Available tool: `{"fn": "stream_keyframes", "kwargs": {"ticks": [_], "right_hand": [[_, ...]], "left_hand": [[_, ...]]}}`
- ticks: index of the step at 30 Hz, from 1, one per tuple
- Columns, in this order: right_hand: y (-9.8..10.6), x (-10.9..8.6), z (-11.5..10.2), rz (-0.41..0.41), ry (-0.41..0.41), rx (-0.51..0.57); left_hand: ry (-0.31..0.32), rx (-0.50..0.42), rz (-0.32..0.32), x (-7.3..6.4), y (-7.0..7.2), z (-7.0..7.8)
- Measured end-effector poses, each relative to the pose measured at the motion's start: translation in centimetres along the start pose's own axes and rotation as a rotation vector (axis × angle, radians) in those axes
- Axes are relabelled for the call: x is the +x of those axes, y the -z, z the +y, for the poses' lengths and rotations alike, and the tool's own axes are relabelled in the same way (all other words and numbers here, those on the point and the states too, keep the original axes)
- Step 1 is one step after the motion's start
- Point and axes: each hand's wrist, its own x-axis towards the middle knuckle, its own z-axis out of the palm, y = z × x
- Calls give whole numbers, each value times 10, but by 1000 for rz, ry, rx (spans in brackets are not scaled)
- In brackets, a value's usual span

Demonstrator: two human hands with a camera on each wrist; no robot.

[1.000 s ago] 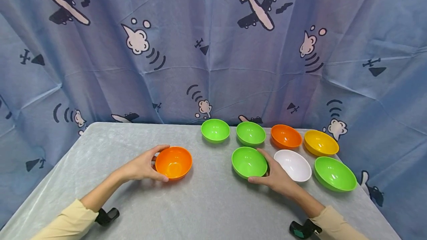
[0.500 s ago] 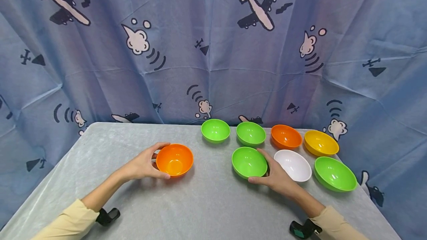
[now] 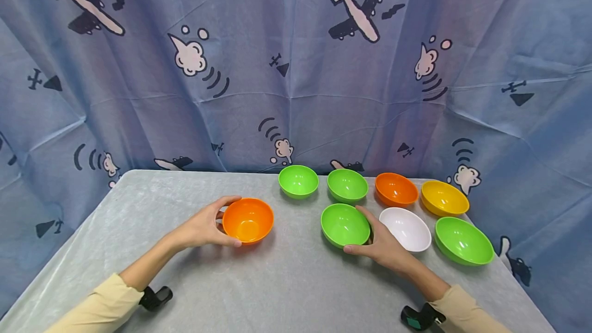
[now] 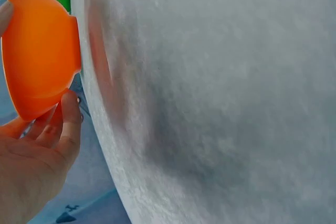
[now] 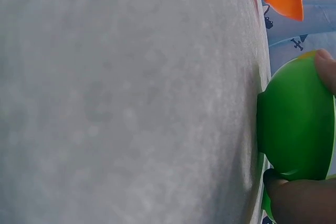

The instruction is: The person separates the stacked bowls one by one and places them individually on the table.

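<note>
On the left of the head view, my left hand (image 3: 208,226) grips an orange bowl (image 3: 248,221) by its left side, thumb in front and fingers behind. The left wrist view shows this orange bowl (image 4: 39,56) close above the cloth, its foot near the surface; whether it touches I cannot tell. My right hand (image 3: 381,243) holds a green bowl (image 3: 345,225) by its right side, thumb at the front. In the right wrist view that green bowl (image 5: 296,121) has its foot at the cloth. Both bowls are upright, and their insides look bare.
Behind stand two green bowls (image 3: 298,182), another orange bowl (image 3: 396,189) and a yellow bowl (image 3: 445,198). A white bowl (image 3: 406,229) sits right beside my right hand, with a further green bowl (image 3: 464,241) at the table's right edge. A blue curtain (image 3: 296,66) hangs behind the grey-clothed table (image 3: 287,292).
My left hand has carried the orange bowl a little to the right and slightly back. The right hand and its green bowl have stayed in place.
</note>
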Motion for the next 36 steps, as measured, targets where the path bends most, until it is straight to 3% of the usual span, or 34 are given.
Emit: {"fn": "stream_keyframes", "kwargs": {"ticks": [24,36], "right_hand": [[-1,0,1,-10,5,13],[0,0,0,-14,9,13]], "left_hand": [[-33,-43,-35,19,-23,13],[-46,-48,-69,36,-41,16]]}}
